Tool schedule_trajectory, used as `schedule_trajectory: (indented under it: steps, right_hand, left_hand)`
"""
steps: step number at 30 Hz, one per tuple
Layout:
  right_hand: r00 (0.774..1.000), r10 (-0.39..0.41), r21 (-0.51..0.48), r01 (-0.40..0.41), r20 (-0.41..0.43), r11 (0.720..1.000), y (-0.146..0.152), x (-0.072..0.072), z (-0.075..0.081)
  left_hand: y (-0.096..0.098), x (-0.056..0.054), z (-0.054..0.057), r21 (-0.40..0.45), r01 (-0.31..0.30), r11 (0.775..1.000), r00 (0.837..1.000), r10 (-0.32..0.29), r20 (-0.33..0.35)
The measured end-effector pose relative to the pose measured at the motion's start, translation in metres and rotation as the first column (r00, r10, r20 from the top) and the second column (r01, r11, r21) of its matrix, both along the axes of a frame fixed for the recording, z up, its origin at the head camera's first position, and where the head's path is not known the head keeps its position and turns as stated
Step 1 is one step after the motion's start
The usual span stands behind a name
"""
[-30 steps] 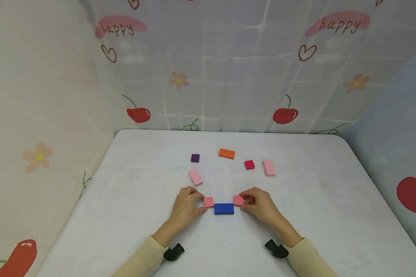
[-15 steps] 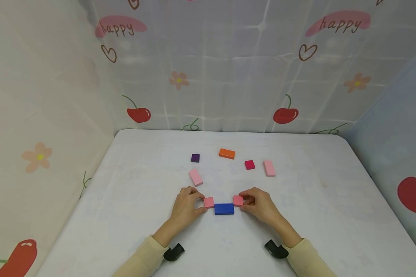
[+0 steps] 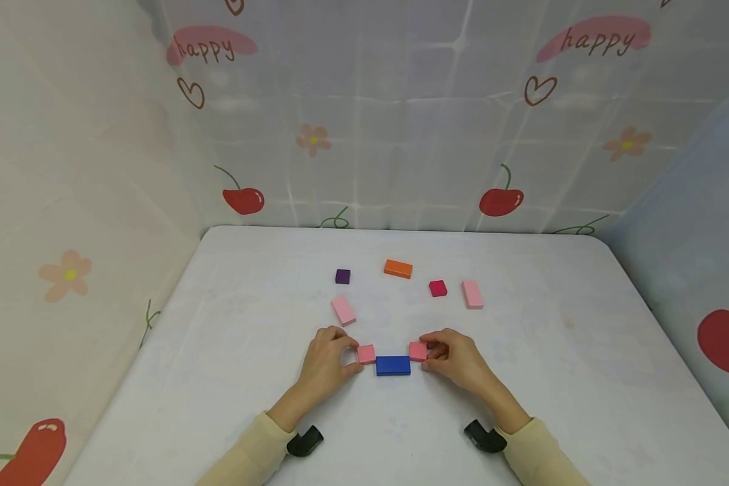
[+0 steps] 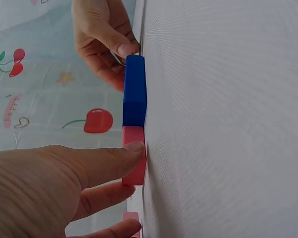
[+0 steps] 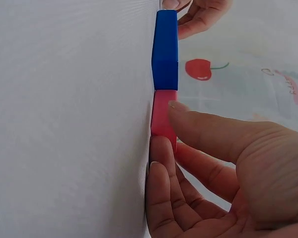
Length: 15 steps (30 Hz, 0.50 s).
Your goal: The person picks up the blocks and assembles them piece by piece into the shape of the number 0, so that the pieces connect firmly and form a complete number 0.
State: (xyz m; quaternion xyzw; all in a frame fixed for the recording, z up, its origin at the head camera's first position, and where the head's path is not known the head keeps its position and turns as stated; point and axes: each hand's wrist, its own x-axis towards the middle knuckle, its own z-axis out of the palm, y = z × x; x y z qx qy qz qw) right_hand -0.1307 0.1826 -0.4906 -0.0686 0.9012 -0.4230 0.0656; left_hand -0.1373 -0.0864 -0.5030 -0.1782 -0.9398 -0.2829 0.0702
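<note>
blocks form a short row on the white table (image 3: 395,435): a blue block (image 3: 393,366) in the centre, with a left pink block (image 3: 366,354) and a right pink block (image 3: 418,351) at its two ends. the blue block is oblong, a deep, even colour with smooth faces, its long side running left to right. the two pink ones are shorter, nearly square from above, in a strong salmon shade, and sit slightly farther from the person, each at one of the blue block's far corners; the wrist views show them end to end with it, though actual contact is hard to judge.

the left hand (image 3: 325,360) grasps the left pink block between thumb and fingers. the right hand (image 3: 458,358) pinches the right pink block the same way, its other fingers curled.

just beyond the left hand lies a pale pink block (image 3: 343,310), oblong and set at a slant. farther back are a small dark purple block (image 3: 343,277), an orange block (image 3: 397,269), a small crimson block (image 3: 438,289) and another pale pink oblong (image 3: 472,295), all apart from one another. cream sleeves (image 3: 249,452) cover the forearms, and a black device (image 3: 305,442) sits at each wrist. behind the table hangs a pale backdrop (image 3: 401,155) printed with cherries, flowers and hearts.
</note>
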Motion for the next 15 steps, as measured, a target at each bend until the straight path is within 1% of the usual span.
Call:
schedule_trajectory:
  steps: [5, 12, 15]
  right_hand:
    - [1.0, 0.004, -0.013, -0.003, 0.024, 1.0, 0.0003, -0.0009, 0.0007]
    - [1.0, 0.005, -0.018, -0.005, 0.02, 1.0, 0.0018, -0.0007, 0.0012]
    - [1.0, -0.001, -0.006, 0.001, 0.015, 1.0, 0.0059, -0.0026, 0.0041]
  left_hand:
    - [-0.0001, -0.0001, 0.0006, 0.002, -0.002, 1.0, 1.0, 0.002, 0.014]
    - [-0.0002, 0.0002, 0.0014, 0.01, -0.003, 1.0, 1.0, 0.003, 0.01]
    - [-0.0002, 0.0003, 0.0012, 0.011, -0.004, 1.0, 1.0, 0.004, 0.006]
